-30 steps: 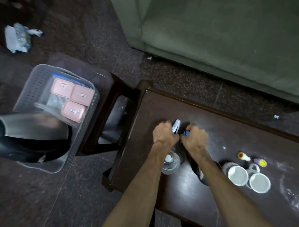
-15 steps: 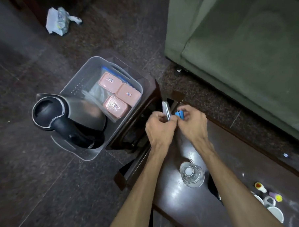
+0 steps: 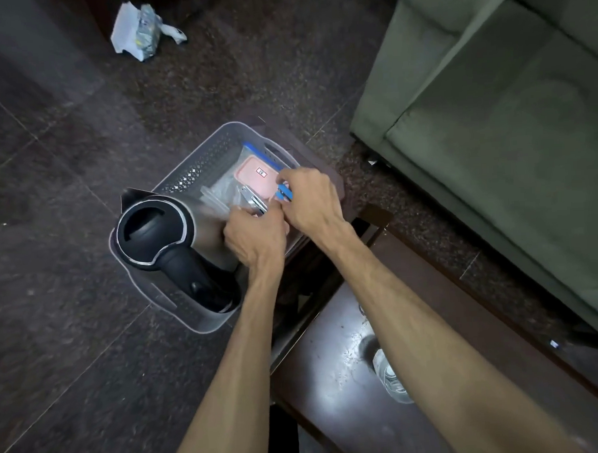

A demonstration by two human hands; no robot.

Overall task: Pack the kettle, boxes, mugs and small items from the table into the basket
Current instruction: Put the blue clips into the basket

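Hovering over the grey basket [image 3: 199,162], the left hand [image 3: 255,240] pinches a small metal item [image 3: 252,199] and the right hand [image 3: 310,198] grips a blue item [image 3: 284,192]. Inside the basket sit the kettle [image 3: 161,232] and a pink-lidded box [image 3: 256,176].

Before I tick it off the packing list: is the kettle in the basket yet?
In. The kettle stands inside the grey basket, lid up, handle toward the camera.

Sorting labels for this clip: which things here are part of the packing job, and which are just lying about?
Part of the job:
basket
kettle
pink box
silver item in left hand
blue item in right hand
table

Lying about:
crumpled packet on floor
sofa
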